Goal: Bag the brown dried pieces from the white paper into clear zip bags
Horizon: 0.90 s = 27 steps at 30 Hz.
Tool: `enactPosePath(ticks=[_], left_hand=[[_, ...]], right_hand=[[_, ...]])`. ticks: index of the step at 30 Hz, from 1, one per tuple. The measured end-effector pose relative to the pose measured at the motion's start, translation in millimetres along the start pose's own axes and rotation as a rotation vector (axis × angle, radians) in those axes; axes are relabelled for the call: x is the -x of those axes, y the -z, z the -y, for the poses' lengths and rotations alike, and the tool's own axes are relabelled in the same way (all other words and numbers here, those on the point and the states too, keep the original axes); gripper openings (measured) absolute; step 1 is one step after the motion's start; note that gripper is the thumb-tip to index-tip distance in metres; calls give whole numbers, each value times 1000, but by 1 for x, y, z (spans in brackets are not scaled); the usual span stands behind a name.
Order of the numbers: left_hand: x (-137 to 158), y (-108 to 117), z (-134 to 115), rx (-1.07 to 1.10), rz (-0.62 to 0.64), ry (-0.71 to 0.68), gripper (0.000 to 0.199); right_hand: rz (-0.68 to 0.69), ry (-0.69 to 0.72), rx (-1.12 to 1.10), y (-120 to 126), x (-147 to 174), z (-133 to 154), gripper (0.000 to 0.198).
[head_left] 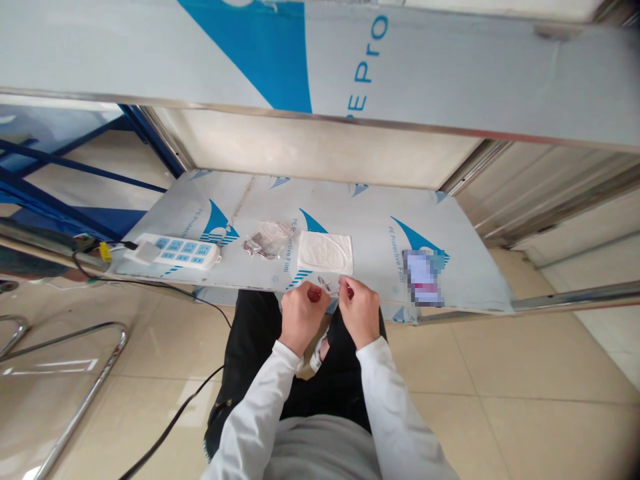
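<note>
Blue "PE Pro" lettering stands on the upper shelf (475, 80). The tabletop (370, 220) bears "PE Protective Film" in full at right, partly obscured in the middle and partly legible at left. Markings on the power strip (185, 252) are too small to read.

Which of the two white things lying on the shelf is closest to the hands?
The white pad, just beyond the left hand and right hand. The other, the white power strip with blue sockets, lies farther left.
</note>
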<state>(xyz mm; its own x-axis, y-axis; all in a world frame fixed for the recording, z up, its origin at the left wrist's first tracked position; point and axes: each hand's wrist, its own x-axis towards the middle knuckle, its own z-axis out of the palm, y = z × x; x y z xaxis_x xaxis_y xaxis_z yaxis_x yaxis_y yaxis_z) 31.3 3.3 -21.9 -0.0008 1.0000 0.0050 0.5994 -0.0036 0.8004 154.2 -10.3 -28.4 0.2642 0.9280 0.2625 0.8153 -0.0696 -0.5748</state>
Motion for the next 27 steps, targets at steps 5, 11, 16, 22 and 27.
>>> enactPosePath(ticks=[5,11,16,22,27], left_hand=[[-16,4,-8,1,-6,-26,12],[-21,6,-4,-79,-32,-12,16],[-23,6,9,-127,-60,-283,23],[-74,-13,18,-79,139,-542,84],[-117,-26,15,-269,252,-551,37]], right_hand=[[183,214,-17,11,-20,5,27],[387,379,106,17,-47,12,20],[396,339,22,10,-67,2,18],[322,243,-194,-2,-85,-13,28],[231,139,-259,-8,-94,-28,19]])
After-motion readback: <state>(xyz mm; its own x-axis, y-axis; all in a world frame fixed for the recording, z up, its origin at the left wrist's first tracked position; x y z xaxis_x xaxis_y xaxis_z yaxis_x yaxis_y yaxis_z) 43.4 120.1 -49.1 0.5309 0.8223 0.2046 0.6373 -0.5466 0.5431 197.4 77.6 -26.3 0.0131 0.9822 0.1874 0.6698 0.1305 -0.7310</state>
